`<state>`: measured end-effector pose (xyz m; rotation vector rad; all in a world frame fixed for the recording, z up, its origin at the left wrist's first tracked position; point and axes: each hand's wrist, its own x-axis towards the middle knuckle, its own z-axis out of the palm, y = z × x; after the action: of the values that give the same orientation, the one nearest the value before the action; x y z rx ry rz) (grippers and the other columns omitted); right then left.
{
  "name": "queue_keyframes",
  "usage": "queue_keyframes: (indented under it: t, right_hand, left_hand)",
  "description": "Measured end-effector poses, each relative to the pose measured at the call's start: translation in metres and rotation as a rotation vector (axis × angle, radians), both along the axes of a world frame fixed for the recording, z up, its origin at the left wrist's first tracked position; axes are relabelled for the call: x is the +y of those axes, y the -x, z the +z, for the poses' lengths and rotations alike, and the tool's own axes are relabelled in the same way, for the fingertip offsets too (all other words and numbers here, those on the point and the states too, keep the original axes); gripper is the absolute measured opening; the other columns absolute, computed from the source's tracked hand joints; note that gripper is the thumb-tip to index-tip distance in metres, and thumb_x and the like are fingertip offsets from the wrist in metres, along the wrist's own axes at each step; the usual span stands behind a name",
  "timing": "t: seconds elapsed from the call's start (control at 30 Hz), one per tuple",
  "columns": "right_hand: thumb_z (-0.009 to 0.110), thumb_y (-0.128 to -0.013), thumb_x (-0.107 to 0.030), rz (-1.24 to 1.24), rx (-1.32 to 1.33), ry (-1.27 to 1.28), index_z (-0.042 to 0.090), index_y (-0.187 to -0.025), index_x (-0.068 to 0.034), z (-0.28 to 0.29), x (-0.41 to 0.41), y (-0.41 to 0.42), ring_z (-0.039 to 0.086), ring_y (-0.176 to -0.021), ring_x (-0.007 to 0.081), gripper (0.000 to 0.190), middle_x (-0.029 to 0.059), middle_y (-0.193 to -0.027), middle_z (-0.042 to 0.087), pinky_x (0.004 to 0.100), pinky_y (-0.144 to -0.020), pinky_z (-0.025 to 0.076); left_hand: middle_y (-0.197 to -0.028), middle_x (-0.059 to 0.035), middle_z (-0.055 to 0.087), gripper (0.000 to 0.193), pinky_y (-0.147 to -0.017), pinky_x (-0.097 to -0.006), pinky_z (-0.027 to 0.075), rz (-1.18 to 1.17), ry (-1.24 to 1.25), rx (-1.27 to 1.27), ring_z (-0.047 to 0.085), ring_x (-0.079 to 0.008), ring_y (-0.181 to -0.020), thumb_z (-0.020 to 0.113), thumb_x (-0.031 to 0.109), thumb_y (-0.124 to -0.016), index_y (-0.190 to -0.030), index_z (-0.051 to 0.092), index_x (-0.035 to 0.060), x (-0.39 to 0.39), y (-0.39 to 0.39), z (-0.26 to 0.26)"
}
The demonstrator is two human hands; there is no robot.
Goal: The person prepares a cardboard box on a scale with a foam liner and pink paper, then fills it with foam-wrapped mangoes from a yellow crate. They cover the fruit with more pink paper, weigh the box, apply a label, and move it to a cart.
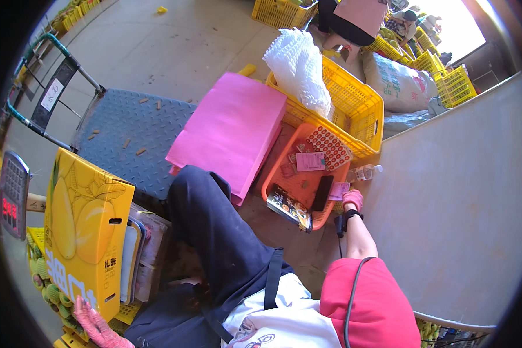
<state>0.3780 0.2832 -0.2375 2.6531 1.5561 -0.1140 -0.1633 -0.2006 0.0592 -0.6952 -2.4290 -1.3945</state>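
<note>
My left hand (95,324), in a pink glove, rests with its fingers spread against the lower edge of a yellow mango carton (85,222). The carton stands on a scale with a red-lit display (11,191). My right hand (353,199), also in a pink glove and with a black wrist strap, pinches a pink printed slip (339,191) at the right rim of an orange plastic basket (267,178). In the basket lie another pink slip (310,161), a sheet of round red stickers (329,145), a black phone-like object (322,193) and a dark printed leaflet (289,208).
A stack of pink sheets (230,126) lies beside a blue platform trolley (135,126). A yellow crate (356,108) holds white foam netting (300,69). A clear bottle (365,173) stands by a pale tabletop (452,195). Foam-netted mangoes (54,293) sit below the carton. People are farther off.
</note>
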Motion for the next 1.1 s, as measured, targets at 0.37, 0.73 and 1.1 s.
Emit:
queue_keyframes:
  t: [0.37, 0.73, 1.1]
  right_hand:
    - [0.059, -0.073, 0.008, 1.183, 0.819, -0.471, 0.068, -0.085, -0.006, 0.24, -0.057, 0.283, 0.065, -0.076, 0.0178, 0.021, 0.0065, -0.08, 0.066, 0.0282, -0.068, 0.052]
    - [0.076, -0.076, -0.018, 1.953, 1.493, 0.437, 0.062, -0.072, -0.005, 0.28, -0.266, 0.481, 0.055, -0.058, 0.0214, 0.019, 0.0061, -0.063, 0.054, 0.0337, -0.053, 0.045]
    - [0.065, -0.082, -0.011, 1.79, 1.211, 0.987, 0.062, -0.086, -0.003, 0.299, -0.277, 0.507, 0.057, -0.065, 0.0112, 0.009, 0.0057, -0.071, 0.058, 0.0267, -0.061, 0.048]
  left_hand:
    - [-0.076, 0.0, 0.049, 0.045, -0.072, -0.0233, 0.042, -0.112, -0.033, -0.368, 0.045, -0.0094, -0.071, 0.057, 0.016, -0.091, -0.131, 0.048, -0.001, 0.038, -0.039, 0.009]
    - [-0.066, -0.0006, 0.059, 0.009, -0.044, -0.019, 0.046, -0.088, -0.442, -0.824, 0.057, -0.007, -0.051, 0.06, 0.01, -0.091, -0.092, 0.061, 0.0015, 0.028, -0.03, 0.012]
    - [-0.073, -0.0043, 0.054, 0.015, -0.055, -0.0269, 0.043, -0.147, -0.081, -0.345, 0.05, -0.0139, -0.057, 0.072, 0.01, -0.077, -0.086, 0.063, 0.0024, 0.007, -0.016, -0.002]
